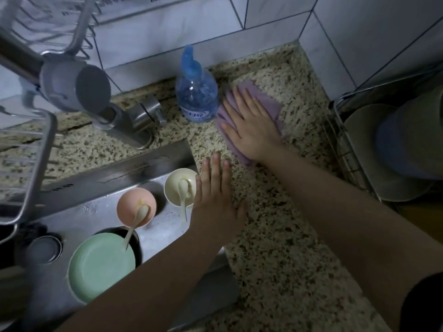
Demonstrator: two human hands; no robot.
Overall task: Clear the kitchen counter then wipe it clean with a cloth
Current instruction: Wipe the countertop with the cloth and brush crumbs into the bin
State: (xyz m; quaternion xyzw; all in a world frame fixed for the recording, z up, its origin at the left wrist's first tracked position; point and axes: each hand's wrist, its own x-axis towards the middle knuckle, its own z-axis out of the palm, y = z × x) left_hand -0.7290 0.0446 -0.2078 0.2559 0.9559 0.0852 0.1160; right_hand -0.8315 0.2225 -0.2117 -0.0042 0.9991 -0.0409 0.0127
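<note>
**Fingers flat on the cloth, wiping toward the back corner**

Fingers (236, 105) of my right hand (251, 125) lie straight and spread, pressing the purple cloth (271, 101) flat on the speckled granite counter (275, 224); nothing is pinched. My left hand (215, 195) rests palm down, fingers straight and together, on the counter beside the sink rim, bracing.

I judge the cloth soft, limp and light: it will bunch if pushed from one edge, so a broad palm on its middle suits it better than a grip. The stone looks hard and smooth, so the cloth should slide easily.

Room is tight. A blue dish-soap bottle (196, 94) stands touching or just beside the cloth's left edge and looks easy to tip. The tiled wall closes the back and right, the wire dish rack (345, 149) stands near on the right, and the sink (100, 207), holding bowls, spoons and a green plate (100, 267), drops away on the left. Toward me the counter runs open.
</note>
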